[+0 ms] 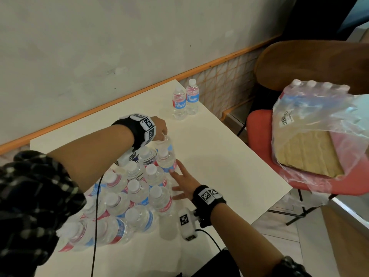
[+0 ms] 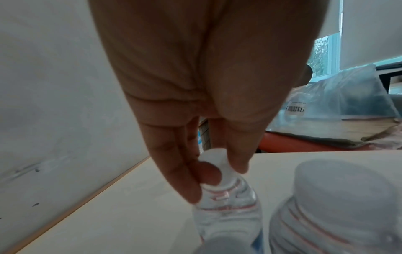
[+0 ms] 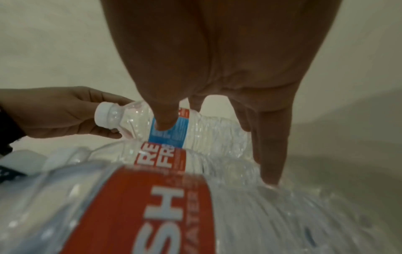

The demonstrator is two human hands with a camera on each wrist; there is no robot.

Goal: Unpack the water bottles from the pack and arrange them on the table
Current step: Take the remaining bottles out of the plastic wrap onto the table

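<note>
Two bottles (image 1: pixel 185 98) stand far right on the table (image 1: pixel 229 156). Left hand (image 1: pixel 160 128) pinches one bottle's cap (image 2: pixel 214 169); right hand (image 1: pixel 182 184) flat, fingers spread.

The head view looks down and forward over the table (image 1: pixel 219 156) from above. Each wrist view looks along its own palm, very near the fingers. All three share the far bottle (image 1: pixel 166 150) (image 2: pixel 226 206) (image 3: pixel 174 127) at the cluster's end.
</note>
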